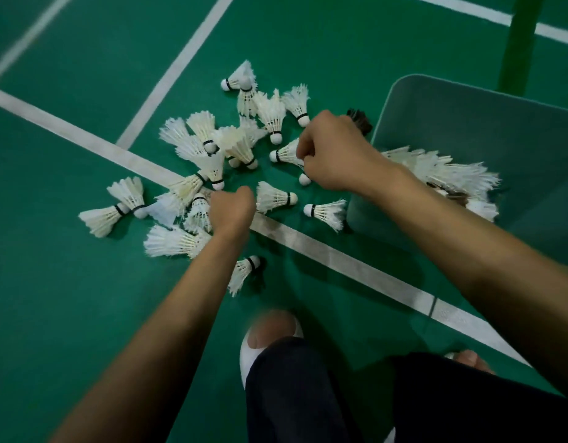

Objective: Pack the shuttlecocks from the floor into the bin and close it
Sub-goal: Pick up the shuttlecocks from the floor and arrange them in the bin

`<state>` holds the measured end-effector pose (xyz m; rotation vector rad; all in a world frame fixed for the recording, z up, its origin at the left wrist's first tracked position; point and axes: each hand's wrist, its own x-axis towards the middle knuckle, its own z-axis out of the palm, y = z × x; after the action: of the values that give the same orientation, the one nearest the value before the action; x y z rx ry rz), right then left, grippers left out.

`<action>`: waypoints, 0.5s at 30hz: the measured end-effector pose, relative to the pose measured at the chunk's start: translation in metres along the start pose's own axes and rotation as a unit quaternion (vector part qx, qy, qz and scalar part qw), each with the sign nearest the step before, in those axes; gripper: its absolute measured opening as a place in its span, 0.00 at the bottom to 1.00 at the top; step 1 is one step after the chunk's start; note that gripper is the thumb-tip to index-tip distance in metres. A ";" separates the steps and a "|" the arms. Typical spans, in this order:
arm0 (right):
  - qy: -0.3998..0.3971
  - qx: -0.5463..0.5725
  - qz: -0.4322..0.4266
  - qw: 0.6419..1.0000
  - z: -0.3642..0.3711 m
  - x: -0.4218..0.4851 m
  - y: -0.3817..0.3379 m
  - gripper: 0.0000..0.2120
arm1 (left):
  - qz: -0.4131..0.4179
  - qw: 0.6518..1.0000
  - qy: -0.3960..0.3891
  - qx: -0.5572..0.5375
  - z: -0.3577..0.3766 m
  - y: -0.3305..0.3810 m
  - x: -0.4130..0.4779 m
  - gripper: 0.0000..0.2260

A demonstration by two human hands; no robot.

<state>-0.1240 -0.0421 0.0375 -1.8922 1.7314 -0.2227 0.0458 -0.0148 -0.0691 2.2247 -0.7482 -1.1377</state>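
The left hand (231, 207) lies curled among the shuttlecocks (238, 145) strewn on the floor (84, 298), its fingers' hold indiscernible; beyond, the right hand (330, 151) has fingers clamped on a white shuttlecock (286, 153), beside the open, part-filled bin (468, 116).

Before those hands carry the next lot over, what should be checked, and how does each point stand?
1. Bin open to take more: ok. The bin is uncovered, with shuttlecocks inside.
2. Right hand has a hold: ok. Its fingers curl round a white shuttlecock.
3. Left hand has a hold: cannot tell. Its curled fingers are hidden against the pile.
4. Floor cleared: not ok. Many lie there, and a dark shuttlecock sits beside the bin.
5. Lid ready for closing: cannot tell. None is plainly in view.
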 end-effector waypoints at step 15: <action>-0.264 -0.275 0.123 0.916 0.098 0.024 -0.022 0.21 | -0.004 0.999 0.022 0.037 0.038 -0.006 0.024 0.20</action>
<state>-0.0543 -0.0370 -0.0388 -1.8186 1.7141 0.8813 0.0275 -0.0344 -0.1054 2.3077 -0.7744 -1.0777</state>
